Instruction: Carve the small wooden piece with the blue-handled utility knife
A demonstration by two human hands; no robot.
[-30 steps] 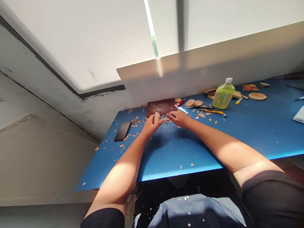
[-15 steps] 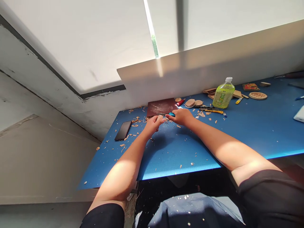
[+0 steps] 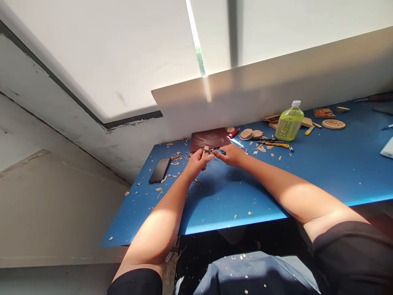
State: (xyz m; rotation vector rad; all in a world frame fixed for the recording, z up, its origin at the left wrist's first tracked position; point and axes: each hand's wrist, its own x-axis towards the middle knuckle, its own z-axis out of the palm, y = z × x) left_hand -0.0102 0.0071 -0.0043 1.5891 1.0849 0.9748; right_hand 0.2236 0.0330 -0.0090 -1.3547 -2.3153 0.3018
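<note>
My left hand (image 3: 197, 161) is closed around a small pale wood piece (image 3: 205, 150), mostly hidden by the fingers. My right hand (image 3: 231, 155) grips a blue-handled knife (image 3: 218, 151), its blade reaching left to the wood piece. Both hands rest on the blue table (image 3: 322, 172) just in front of a dark red sheet (image 3: 208, 138) that lies against the wall. Wood shavings (image 3: 176, 157) are scattered around the hands.
A black phone (image 3: 159, 170) lies left of my hands. To the right are round wood discs (image 3: 246, 133), a red-handled tool (image 3: 233, 132), yellow cutters (image 3: 276, 144), a green bottle (image 3: 288, 122), wood blocks and a carved disc (image 3: 333, 124). The table's near edge runs above my lap.
The wood piece, plainly visible in my left hand a second ago, is now mostly covered. The blue knife has come into sight, and my right hand has drawn slightly closer to the left.
</note>
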